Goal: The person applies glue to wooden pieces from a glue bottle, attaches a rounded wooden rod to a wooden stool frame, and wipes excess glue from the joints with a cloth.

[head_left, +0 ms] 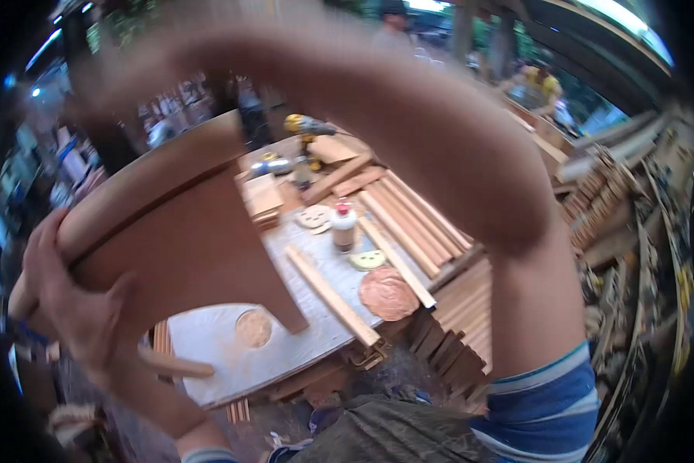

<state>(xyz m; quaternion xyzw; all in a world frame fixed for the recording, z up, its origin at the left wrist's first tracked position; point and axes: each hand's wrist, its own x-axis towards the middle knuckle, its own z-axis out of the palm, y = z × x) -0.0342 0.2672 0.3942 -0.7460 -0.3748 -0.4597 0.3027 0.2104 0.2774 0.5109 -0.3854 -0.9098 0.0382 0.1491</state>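
My left hand (pixel 73 297) grips a curved wooden panel (pixel 185 247) at its left end, fingers over the thick pale rim and thumb against the brown face. The panel is raised and tilted above the worktable (pixel 208 339), with a curved cut-out along its lower side. My right arm arches across the top of the view. At its end, my right hand (pixel 123 89) is smeared by motion near the upper left, above the panel; its fingers cannot be made out.
On the worktable are a glue bottle (pixel 344 228), a yellow cordless drill (pixel 308 131), a round reddish disc (pixel 389 294), wood strips (pixel 331 295) and small blocks (pixel 262 197). Stacked timber (pixel 648 201) fills the right side. Another person (pixel 544 85) is in the background.
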